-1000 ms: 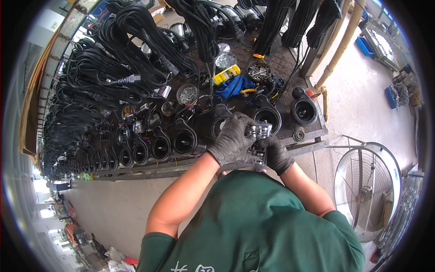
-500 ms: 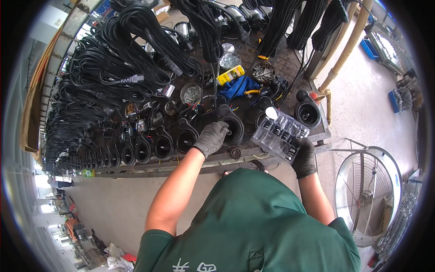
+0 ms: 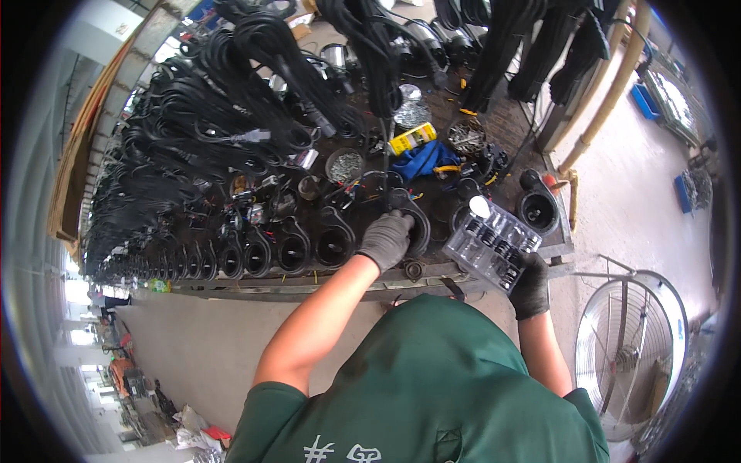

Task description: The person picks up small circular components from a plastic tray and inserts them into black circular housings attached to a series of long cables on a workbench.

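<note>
My left hand point(image 3: 386, 239), in a dark grey glove, reaches into a black round pump-like housing point(image 3: 421, 231) near the bench's front edge. Its fingers are bent together over the middle of the housing, and whatever they pinch there is hidden. On the right, my gloved right hand point(image 3: 531, 285) grips the corner of a clear plastic compartment tray point(image 3: 461, 245). Small black ring-shaped parts point(image 3: 505, 248) sit in several of the tray's pockets. A white round piece point(image 3: 479, 206) lies at its far corner. The tray is held tilted above the bench edge.
Similar black housings point(image 3: 294, 251) line the front edge leftward, another point(image 3: 538, 210) stands right. Bundled black cables point(image 3: 278, 69) hang overhead. Behind lie a bowl of screws point(image 3: 344, 166), a yellow can point(image 3: 412, 139) and a blue cloth point(image 3: 421, 160). A large fan point(image 3: 629, 355) stands right.
The whole view has shifted slightly. My left fingers have come over the housing's middle, covering the shaft that showed before. My right hand still holds the tray.
</note>
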`<state>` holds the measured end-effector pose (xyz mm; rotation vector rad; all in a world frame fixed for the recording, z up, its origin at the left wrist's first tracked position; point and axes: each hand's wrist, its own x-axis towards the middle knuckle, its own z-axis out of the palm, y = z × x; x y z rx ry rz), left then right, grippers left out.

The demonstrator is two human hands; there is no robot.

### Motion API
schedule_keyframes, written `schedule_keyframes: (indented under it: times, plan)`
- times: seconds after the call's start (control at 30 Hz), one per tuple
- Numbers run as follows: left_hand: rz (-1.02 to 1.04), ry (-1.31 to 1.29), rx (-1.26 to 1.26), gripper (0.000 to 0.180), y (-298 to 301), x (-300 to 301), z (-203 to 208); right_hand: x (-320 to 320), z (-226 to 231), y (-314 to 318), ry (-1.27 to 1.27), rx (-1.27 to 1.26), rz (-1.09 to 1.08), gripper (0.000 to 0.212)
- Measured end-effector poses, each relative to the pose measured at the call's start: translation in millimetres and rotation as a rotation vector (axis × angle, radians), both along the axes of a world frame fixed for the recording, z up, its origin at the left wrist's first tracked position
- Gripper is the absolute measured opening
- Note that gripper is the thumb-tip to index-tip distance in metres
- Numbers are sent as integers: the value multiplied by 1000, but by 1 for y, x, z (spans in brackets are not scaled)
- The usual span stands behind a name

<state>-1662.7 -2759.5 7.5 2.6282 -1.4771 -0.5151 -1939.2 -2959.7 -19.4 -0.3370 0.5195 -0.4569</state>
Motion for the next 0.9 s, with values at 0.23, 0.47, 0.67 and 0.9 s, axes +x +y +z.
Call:
schedule_keyframes:
  times: [0.23,0.47,0.67,0.9]
  plan:
    - [-38,-152,164,18,-12,-3,-12,-1,-5,-3,-4,-46,28,64]
    - [-37,-134,199,16,-12,-3,-7,-2,-4,-9,-38,8,64,65]
    - [-142,-236,145,17,-9,-7,8,-6,-8,-13,-48,15,78,61]
    - [-128,-301,213,14,-18,-9,2,-3,-6,-15,-25,28,94,65]
